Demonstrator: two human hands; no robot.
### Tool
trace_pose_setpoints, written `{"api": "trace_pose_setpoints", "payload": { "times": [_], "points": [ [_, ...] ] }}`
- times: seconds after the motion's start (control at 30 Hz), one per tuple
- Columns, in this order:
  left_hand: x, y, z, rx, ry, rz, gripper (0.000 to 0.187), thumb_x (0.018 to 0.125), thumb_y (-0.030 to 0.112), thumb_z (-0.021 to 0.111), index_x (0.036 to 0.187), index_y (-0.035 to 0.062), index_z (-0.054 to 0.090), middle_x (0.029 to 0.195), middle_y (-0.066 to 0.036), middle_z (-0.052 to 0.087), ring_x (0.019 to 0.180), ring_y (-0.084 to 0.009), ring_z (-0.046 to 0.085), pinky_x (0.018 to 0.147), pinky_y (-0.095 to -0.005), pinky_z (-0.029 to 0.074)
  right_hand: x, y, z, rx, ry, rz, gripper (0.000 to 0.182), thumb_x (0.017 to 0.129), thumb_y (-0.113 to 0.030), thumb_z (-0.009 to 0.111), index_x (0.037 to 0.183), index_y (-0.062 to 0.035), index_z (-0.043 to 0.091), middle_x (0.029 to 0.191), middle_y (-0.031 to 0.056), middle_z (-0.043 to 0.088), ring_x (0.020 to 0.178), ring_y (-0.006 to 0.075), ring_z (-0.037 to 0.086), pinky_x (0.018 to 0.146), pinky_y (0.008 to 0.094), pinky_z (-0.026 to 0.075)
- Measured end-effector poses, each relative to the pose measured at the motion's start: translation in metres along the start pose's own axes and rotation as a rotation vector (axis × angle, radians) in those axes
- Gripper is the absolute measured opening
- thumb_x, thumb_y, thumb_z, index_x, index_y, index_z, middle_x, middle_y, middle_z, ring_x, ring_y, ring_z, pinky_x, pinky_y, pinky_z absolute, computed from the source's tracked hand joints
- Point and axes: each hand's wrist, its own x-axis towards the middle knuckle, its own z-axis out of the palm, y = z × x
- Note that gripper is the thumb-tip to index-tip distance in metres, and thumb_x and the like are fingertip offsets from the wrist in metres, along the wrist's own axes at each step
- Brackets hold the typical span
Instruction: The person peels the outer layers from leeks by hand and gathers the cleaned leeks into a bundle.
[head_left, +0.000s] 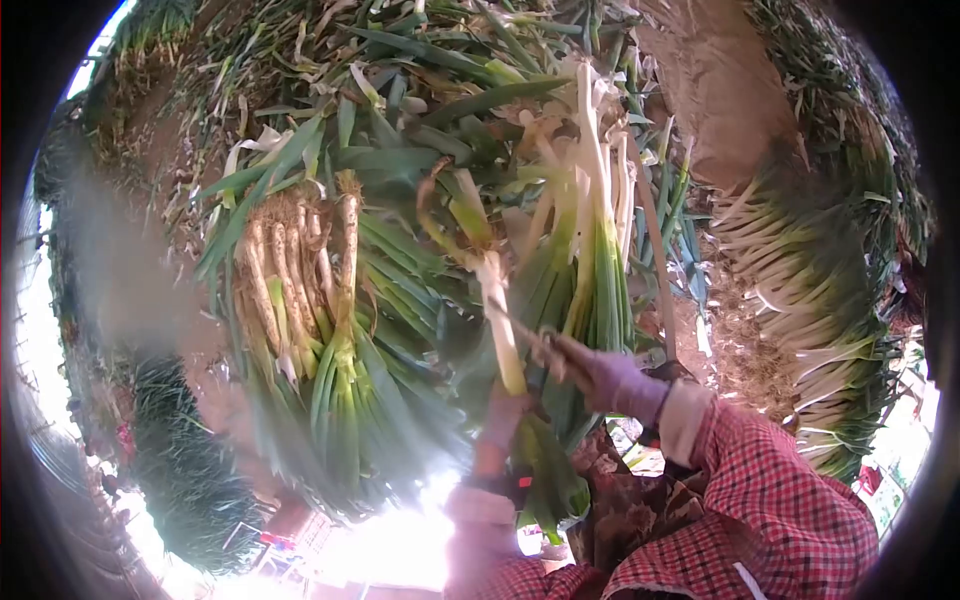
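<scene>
My left hand (500,418), smeared by motion, is closed around the green lower part of a long green onion (497,315). The onion's pale shank points up and away, with loose brown and yellowish outer leaves at its far end, and its green tops hang below the hand. My right hand (618,385), in a purplish glove, is closed around what looks like a thin knife (565,357). Its narrow dark tip reaches across to the onion's shank. To the left lie untrimmed green onions (290,275) with soil on their shanks. Pale, cleaner onions (598,190) lie to the right.
Stripped leaves (440,90) are heaped at the far side. Along the right runs a long row of green onions (790,290), white ends facing inward. More green bundles (185,460) lie at the lower left. Bare soil (715,90) shows at the upper right.
</scene>
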Motion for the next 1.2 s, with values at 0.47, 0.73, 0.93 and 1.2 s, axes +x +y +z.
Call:
{"api": "trace_pose_setpoints", "payload": {
  "times": [0.47, 0.73, 0.93, 1.2],
  "points": [
    [-0.002, 0.018, -0.006, -0.163, -0.101, 0.002, 0.072, 0.067, 0.009, 0.070, 0.134, 0.0074, 0.043, 0.082, -0.005, 0.058, 0.067, -0.0182, 0.062, 0.060, -0.0336, 0.057, 0.017, -0.010, -0.004, 0.230, -0.008, 0.202, 0.077, 0.083, -0.001, 0.058, 0.150, -0.0217, 0.027, 0.113, 0.0157, 0.065, 0.089, 0.0286, 0.068, 0.070, 0.0358, 0.057],
    [0.045, 0.029, -0.001, 0.068, -0.040, 0.138, 0.065, 0.068, 0.010, 0.072, 0.129, 0.0058, 0.049, 0.089, -0.004, 0.059, 0.073, -0.0160, 0.059, 0.067, -0.0295, 0.052, 0.023, -0.003, -0.020, 0.213, 0.024, 0.154, 0.090, 0.075, -0.008, 0.065, 0.152, -0.0268, 0.021, 0.105, 0.0195, 0.065, 0.091, 0.0391, 0.066, 0.074, 0.0400, 0.055],
    [0.083, -0.024, -0.027, 0.708, -0.099, 0.002, 0.048, 0.070, 0.015, 0.078, 0.111, 0.0031, 0.057, 0.092, -0.005, 0.062, 0.081, -0.0147, 0.058, 0.070, -0.0304, 0.050, -0.031, 0.053, -0.020, 0.349, 0.091, 0.297, 0.092, 0.074, 0.009, 0.055, 0.151, -0.0224, 0.017, 0.125, 0.0141, 0.058, 0.103, 0.0241, 0.062, 0.083, 0.0284, 0.056],
    [0.045, -0.033, 0.020, 0.788, 0.302, 0.140, 0.051, 0.065, 0.017, 0.079, 0.109, 0.0035, 0.057, 0.088, -0.014, 0.066, 0.081, -0.0256, 0.064, 0.075, -0.0367, 0.051, -0.118, -0.007, -0.055, 0.217, -0.340, 0.334, 0.089, 0.075, -0.007, 0.064, 0.151, -0.0175, 0.021, 0.112, 0.0161, 0.064, 0.095, 0.0326, 0.066, 0.079, 0.0356, 0.056]
  ]
}}
